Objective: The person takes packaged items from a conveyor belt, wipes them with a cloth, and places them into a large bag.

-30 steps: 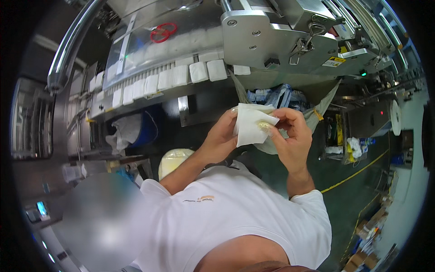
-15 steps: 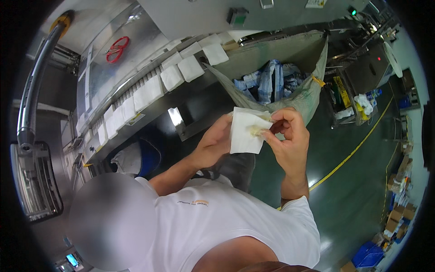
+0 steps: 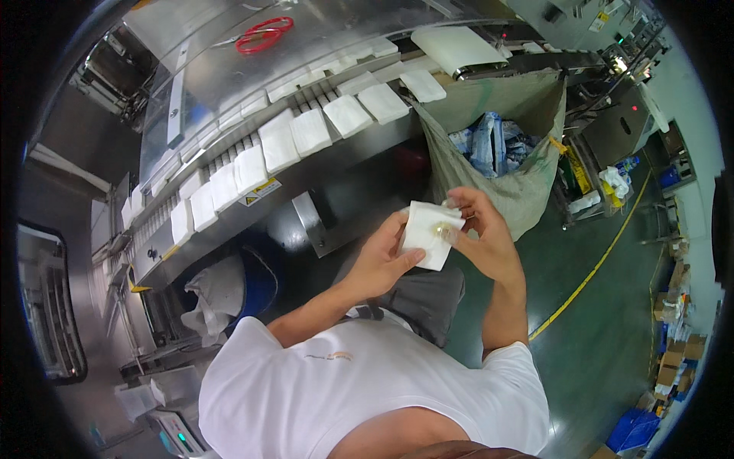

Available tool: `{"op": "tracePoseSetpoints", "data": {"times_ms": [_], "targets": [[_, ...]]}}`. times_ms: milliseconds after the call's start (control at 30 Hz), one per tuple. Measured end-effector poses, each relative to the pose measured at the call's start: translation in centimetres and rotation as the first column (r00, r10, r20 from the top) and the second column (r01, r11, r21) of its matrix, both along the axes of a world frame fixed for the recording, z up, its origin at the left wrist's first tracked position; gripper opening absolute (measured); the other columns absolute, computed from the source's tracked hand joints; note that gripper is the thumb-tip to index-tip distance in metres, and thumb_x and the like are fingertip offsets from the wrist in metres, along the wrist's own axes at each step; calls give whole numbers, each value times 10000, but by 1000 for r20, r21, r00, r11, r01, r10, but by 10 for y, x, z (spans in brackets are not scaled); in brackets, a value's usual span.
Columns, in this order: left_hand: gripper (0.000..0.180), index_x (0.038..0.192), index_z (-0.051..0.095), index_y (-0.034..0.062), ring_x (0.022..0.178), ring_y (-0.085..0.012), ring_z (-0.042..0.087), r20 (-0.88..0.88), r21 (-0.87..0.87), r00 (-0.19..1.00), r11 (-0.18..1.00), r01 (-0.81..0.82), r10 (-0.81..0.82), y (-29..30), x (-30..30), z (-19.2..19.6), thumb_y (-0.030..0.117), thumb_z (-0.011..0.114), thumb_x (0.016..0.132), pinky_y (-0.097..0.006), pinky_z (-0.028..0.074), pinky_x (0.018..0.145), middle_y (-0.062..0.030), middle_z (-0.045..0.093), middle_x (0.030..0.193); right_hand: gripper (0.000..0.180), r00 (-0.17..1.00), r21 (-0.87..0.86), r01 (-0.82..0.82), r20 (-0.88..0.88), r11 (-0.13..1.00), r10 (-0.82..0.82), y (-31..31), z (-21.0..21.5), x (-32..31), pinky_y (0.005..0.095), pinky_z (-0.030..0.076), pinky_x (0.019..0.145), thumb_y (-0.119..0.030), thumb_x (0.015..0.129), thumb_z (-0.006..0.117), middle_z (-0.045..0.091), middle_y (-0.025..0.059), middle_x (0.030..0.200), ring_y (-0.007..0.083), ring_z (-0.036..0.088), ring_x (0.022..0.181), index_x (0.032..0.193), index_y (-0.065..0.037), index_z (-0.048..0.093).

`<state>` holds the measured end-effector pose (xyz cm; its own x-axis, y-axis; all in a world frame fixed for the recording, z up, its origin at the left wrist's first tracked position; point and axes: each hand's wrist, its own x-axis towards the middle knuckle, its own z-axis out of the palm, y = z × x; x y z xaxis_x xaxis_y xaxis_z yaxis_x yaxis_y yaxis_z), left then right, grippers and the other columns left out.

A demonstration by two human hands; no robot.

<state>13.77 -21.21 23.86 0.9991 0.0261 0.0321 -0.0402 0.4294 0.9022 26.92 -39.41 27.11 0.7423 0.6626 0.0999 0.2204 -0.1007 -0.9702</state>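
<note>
A folded white wipe (image 3: 426, 229), squarish and layered like a pad, is held up in front of my chest. My left hand (image 3: 380, 260) grips its left side, thumb pressed on the face and fingers behind. At the opposite edge my right hand (image 3: 489, 241) pinches the upper right part between thumb and bent fingers. A yellowish, see-through patch shows by the right thumb; I cannot make out what it is. Ahead and to the left, similar white folded pads (image 3: 310, 131) lie in rows along a metal conveyor (image 3: 222, 222).
Red-handled scissors (image 3: 264, 35) lie on the steel machine top. Beyond my hands hangs a large grey-green sack (image 3: 527, 203) with blue-and-white packaging (image 3: 493, 145) inside. A blue bin (image 3: 260, 279) stands below the conveyor. Cardboard boxes (image 3: 673, 356) line the right wall.
The view has swung, showing more of the conveyor and a white belt behind the sack. My left thumb now lies on the wipe's face. Both hands still hold the wipe.
</note>
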Motion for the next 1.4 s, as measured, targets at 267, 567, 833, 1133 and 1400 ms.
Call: {"op": "tracePoseSetpoints", "data": {"times_ms": [267,567,833,1133,1400], "targets": [[717,1539,266,15,1372,-203,460,116,238,991,971,30,-59,64,-38,-1,-4,672,948,-354,374,1145,-146,464,1467,349,986,-178,-152,35,972,161,56,17,-40,264,514,824,-37,872,758,648,10,1062,90,611,949,1201,-3,648],[519,1328,567,-21,1114,-185,660,-15,-47,978,977,-210,209,89,-55,-1,-30,784,856,-315,535,973,-118,669,1227,298,994,93,-39,-103,995,48,86,3,-61,262,512,855,-94,927,755,644,2,1058,72,609,961,1188,-39,620],[428,1288,583,-29,1044,-162,678,101,182,978,963,-198,182,102,-58,-5,-80,728,889,-285,553,912,-106,692,1155,354,978,-94,-131,151,987,144,73,30,-69,302,525,764,-85,872,782,642,50,1004,136,631,891,1182,-16,627],[425,1315,594,-16,1074,-146,634,197,275,977,952,-133,79,52,27,-27,20,761,926,-286,527,917,-71,658,1189,333,845,-209,-365,334,907,417,20,35,30,325,536,768,-82,875,755,664,57,1025,173,647,886,1181,-17,641],[313,1202,648,12,1005,-165,685,-237,388,944,869,307,-228,28,145,-49,-42,735,906,-327,567,881,-71,704,1106,408,690,-199,589,628,783,-359,-181,3,543,379,577,757,-244,960,687,719,155,1129,216,722,847,1274,8,623]]}}
